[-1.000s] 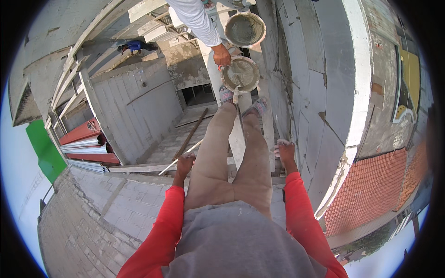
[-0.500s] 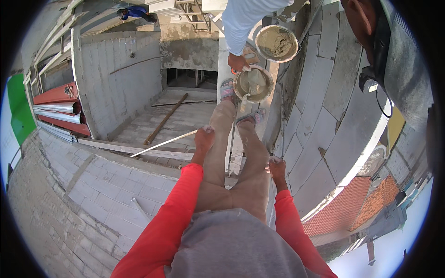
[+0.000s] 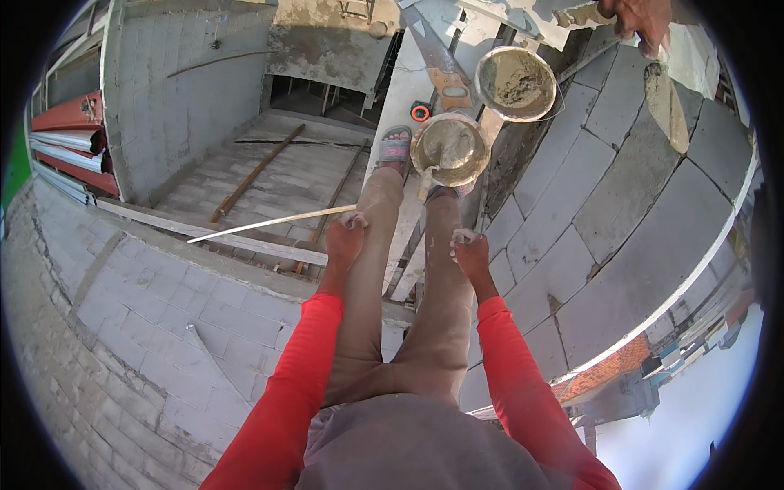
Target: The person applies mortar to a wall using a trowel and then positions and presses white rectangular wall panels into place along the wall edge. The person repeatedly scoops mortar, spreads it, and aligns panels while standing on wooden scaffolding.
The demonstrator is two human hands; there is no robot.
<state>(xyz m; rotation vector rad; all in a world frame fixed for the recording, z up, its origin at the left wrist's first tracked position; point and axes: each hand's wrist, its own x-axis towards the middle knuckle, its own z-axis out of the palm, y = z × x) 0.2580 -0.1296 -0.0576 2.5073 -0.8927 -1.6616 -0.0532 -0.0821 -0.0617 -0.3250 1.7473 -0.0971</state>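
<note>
My left hand [image 3: 346, 238] is closed round one end of a thin pale stick [image 3: 269, 222], which points out to the left beside my leg. On my right thigh rests my right hand [image 3: 470, 251], fingers curled in and nothing visible in them. Dust whitens the fingers of both hands. Beyond my feet, a bucket [image 3: 480, 170] holds wet grey mix, with a tool handle [image 3: 426, 184] over its near rim. A second bucket of mortar [image 3: 516, 88] stands just behind it. At the upper right, a co-worker's hand [image 3: 641, 20] is above a mortar-coated trowel [image 3: 665, 106].
A handsaw [image 3: 449, 88] and an orange-and-black tape measure [image 3: 420, 112] lie beyond my sandalled foot [image 3: 395, 147]. To the left, a sunken opening holds a wooden batten [image 3: 257, 173]. Grey block walling [image 3: 555, 216] spans the right; folded red sheets [image 3: 69, 122] stand far left.
The co-worker's hand has left the near bucket, and a co-worker's hand now appears at the upper right by a mortar-coated trowel. The view has shifted. My left hand still holds the stick.
</note>
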